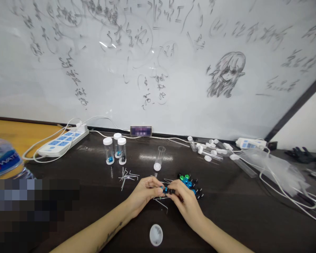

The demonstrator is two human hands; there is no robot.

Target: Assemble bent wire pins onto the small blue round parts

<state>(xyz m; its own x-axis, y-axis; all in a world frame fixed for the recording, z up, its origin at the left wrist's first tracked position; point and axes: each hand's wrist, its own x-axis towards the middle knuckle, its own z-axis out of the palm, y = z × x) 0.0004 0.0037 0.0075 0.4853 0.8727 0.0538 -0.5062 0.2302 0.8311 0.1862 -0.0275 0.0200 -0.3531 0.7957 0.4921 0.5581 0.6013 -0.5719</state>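
My left hand (147, 189) pinches the blue end of a small blue-and-black part (165, 190). On its black end, the fingertips of my right hand (184, 202) are closed, so both hands meet at the part just above the dark table. Its exact kind is too small to make out. Bent thin metal rods, like hex keys (162, 204), lie beneath the fingers, partly hidden. Just beyond my right hand is a pile of small green, blue and black knob-like parts (187, 181). An uncapped clear tube (160, 157) with a white base stands straight ahead of the hands.
Three capped clear tubes (109, 151) with small parts inside stand at left, behind a heap of bent metal rods (126, 176). A round white cap (156, 235) lies in front. Loose tubes and caps (212, 149), a plastic bag (276, 168), power strips (61, 142) and cables line the back.
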